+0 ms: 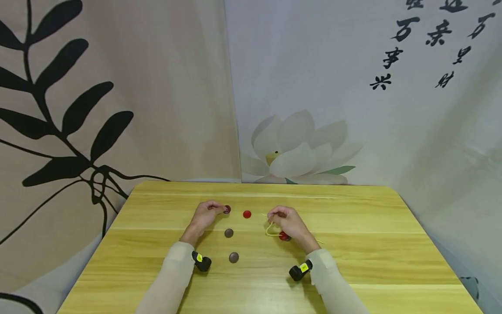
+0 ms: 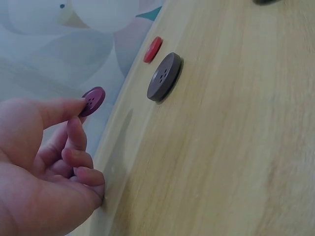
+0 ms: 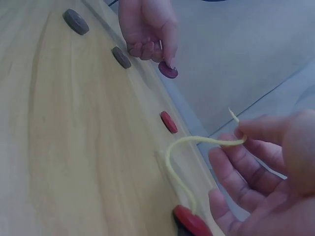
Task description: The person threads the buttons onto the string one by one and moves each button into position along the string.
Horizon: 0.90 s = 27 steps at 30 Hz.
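Left hand (image 1: 205,216): your fingers pinch the purple button (image 2: 92,101) just above the surface (image 1: 353,261).
Right hand (image 1: 289,223): your fingers pinch the yellow cord (image 3: 197,142), which runs down to a red button (image 3: 191,222).

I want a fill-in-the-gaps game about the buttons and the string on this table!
1. The left hand pinches a ____ button.
2. The right hand pinches a yellow ____ near its tip.
3. The other end of the string runs down to a ____ button lying on the wooden table.

Missing words: purple; string; red
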Tool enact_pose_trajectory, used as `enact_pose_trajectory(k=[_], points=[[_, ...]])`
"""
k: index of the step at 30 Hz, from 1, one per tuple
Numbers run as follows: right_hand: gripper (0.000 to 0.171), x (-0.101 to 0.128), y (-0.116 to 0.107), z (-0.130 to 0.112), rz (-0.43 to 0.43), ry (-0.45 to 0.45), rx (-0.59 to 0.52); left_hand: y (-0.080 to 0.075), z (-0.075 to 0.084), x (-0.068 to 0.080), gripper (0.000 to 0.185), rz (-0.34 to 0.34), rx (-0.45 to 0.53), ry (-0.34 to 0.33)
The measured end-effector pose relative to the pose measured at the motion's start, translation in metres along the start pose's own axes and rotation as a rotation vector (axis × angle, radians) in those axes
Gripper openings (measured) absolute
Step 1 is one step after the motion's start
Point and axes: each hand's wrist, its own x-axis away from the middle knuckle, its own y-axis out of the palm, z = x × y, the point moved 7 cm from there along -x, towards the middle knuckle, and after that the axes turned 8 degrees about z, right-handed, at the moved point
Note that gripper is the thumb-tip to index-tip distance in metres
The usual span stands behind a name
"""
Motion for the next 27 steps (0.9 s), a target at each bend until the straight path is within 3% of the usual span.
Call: enact_pose_trajectory(k=[27], points=[[0.019,0.011,-0.006,-0.024,0.022,-0.079,-0.023,0.002,0.004,0.016,0.016,0.015,0.050,0.009]])
